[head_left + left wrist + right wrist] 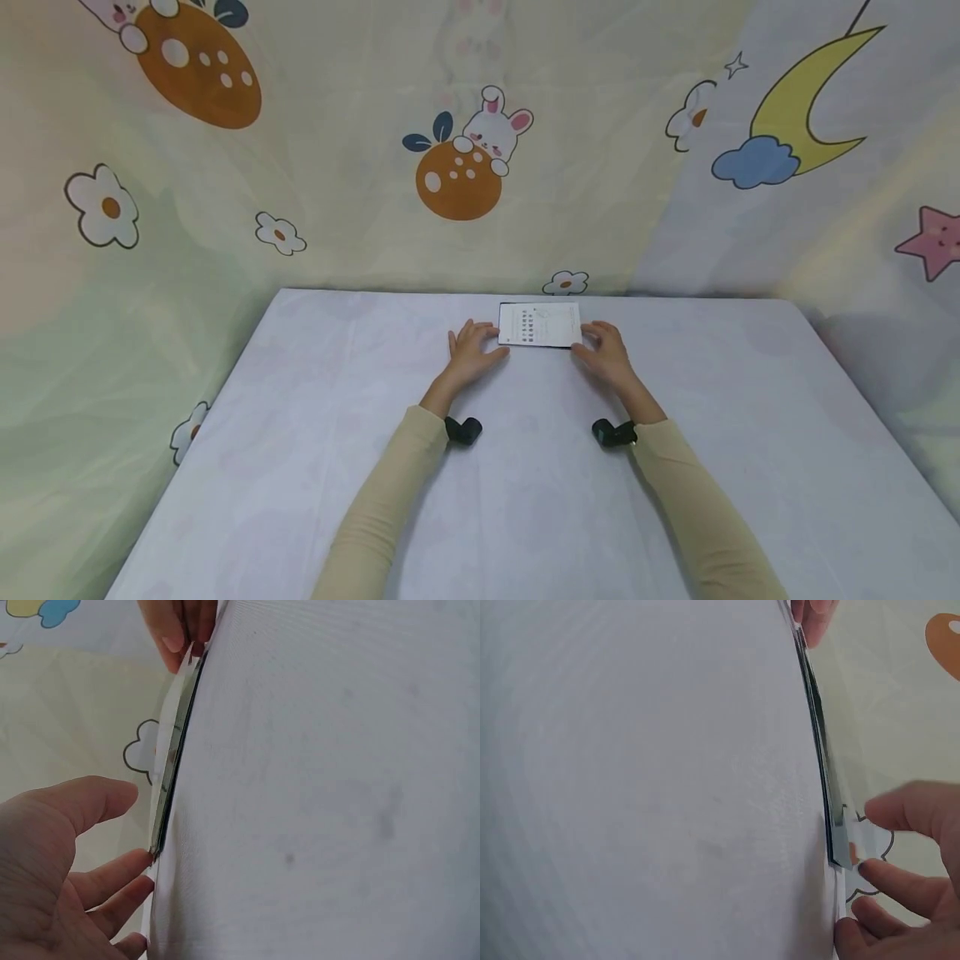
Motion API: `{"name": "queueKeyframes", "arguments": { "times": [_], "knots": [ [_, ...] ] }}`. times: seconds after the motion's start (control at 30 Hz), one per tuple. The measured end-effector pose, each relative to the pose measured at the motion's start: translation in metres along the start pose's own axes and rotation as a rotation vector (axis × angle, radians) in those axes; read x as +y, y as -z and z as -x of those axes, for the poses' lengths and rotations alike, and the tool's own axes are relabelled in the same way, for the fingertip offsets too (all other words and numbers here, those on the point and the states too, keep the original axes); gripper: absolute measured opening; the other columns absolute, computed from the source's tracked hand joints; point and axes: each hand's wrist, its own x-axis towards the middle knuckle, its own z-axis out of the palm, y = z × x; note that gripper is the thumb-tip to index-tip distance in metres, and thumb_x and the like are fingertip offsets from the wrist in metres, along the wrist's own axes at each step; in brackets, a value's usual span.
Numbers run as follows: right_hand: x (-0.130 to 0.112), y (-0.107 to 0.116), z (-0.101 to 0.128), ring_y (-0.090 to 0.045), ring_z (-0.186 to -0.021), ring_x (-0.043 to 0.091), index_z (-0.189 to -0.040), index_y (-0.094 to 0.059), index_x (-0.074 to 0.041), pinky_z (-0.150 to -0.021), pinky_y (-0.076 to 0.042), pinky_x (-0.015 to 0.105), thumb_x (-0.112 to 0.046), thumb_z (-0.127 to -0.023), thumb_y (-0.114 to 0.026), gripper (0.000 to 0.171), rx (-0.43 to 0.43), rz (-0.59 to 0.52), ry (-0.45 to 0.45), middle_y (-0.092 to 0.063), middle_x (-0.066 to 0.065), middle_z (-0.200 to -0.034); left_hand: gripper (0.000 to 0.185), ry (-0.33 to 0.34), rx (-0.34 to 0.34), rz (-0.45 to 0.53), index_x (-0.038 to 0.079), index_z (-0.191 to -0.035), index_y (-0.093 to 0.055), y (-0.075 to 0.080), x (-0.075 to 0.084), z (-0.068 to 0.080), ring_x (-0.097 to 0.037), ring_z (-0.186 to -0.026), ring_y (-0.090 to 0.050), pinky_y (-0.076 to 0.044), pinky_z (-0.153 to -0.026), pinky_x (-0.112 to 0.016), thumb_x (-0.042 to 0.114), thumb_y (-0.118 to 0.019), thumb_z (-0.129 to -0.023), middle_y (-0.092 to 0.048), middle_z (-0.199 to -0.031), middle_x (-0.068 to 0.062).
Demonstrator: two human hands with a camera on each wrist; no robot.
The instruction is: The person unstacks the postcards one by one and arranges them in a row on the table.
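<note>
A thin flat rectangular panel (551,321) lies near the table's far edge, its white face printed with small dark marks. From the side, the panel (178,746) has a dark edge and a glassy top. My left hand (471,353) is at its left end, thumb raised apart and the index fingertip (142,859) touching the corner in the left wrist view. At the right end is my right hand (606,357). In the right wrist view its index fingertip (868,868) meets the panel's corner, with the thumb (889,808) spread above. What the print says is too small to read.
A white cloth covers the table (525,500). Behind it hangs a patterned curtain (337,150) with cartoon rabbits, flowers and a moon. Black wrist cameras sit on the left wrist (463,431) and the right wrist (613,432), beside beige sleeves.
</note>
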Motion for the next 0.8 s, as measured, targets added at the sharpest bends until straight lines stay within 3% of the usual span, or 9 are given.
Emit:
{"name": "queueKeyframes", "arguments": {
  "times": [0.1,0.2,0.37,0.53,0.67,0.8],
  "knots": [
    [0.0024,-0.0007,0.0016,-0.036,-0.136,0.041,-0.135,-0.050,0.008,-0.113,-0.032,0.047,-0.010,-0.094,-0.057,0.045,0.052,-0.078,-0.004,-0.037,0.028,-0.145,0.040,0.003,0.033,0.030,0.003,-0.125,-0.060,-0.0013,-0.0011,0.0006,-0.033,-0.147,-0.018,0.008,-0.116,-0.055,0.025,-0.064,-0.092,-0.051,-0.140,-0.015],
    [0.0021,-0.0010,0.0028,-0.041,-0.132,0.039,-0.131,-0.054,0.007,-0.111,-0.036,0.044,-0.009,-0.094,-0.059,0.041,0.072,-0.131,-0.015,-0.043,0.025,-0.142,0.033,-0.006,0.115,0.109,0.002,-0.118,-0.064,-0.0022,-0.0029,-0.0002,-0.033,-0.140,-0.035,0.005,-0.118,-0.054,0.023,-0.065,-0.092,-0.061,-0.128,-0.015],
    [-0.0018,-0.0017,0.0033,-0.045,-0.128,0.040,-0.126,-0.059,0.007,-0.108,-0.038,0.048,-0.010,-0.093,-0.060,0.037,0.044,-0.118,-0.020,-0.046,0.025,-0.140,0.025,-0.019,0.201,0.213,0.001,-0.109,-0.067,-0.0020,-0.0048,-0.0011,-0.032,-0.121,-0.056,-0.001,-0.119,-0.054,0.017,-0.068,-0.091,-0.068,-0.113,-0.015],
    [-0.0040,-0.0039,0.0028,-0.046,-0.122,0.041,-0.128,-0.056,0.011,-0.106,-0.041,0.048,-0.006,-0.091,-0.061,0.041,0.054,-0.087,-0.027,-0.041,0.029,-0.139,0.028,-0.024,0.189,0.155,-0.001,-0.112,-0.067,-0.0024,-0.0059,-0.0021,-0.032,-0.124,-0.054,-0.004,-0.119,-0.054,0.013,-0.071,-0.088,-0.067,-0.116,-0.016],
    [-0.0050,-0.0062,0.0030,-0.042,-0.128,0.044,-0.132,-0.050,0.014,-0.108,-0.038,0.046,-0.005,-0.091,-0.060,0.047,0.021,-0.095,-0.065,-0.029,0.030,-0.144,0.031,-0.031,0.147,0.060,0.000,-0.114,-0.067,-0.0030,-0.0074,-0.0018,-0.033,-0.132,-0.045,-0.007,-0.118,-0.054,0.014,-0.073,-0.087,-0.066,-0.119,-0.015],
    [-0.0044,-0.0077,0.0026,-0.039,-0.132,0.046,-0.135,-0.047,0.014,-0.109,-0.037,0.046,-0.006,-0.092,-0.059,0.048,-0.001,-0.098,-0.072,-0.024,0.031,-0.146,0.034,-0.031,0.122,0.031,0.000,-0.116,-0.067,-0.0036,-0.0081,-0.0011,-0.033,-0.135,-0.040,-0.007,-0.118,-0.053,0.014,-0.073,-0.086,-0.063,-0.122,-0.016]
  ]
}}
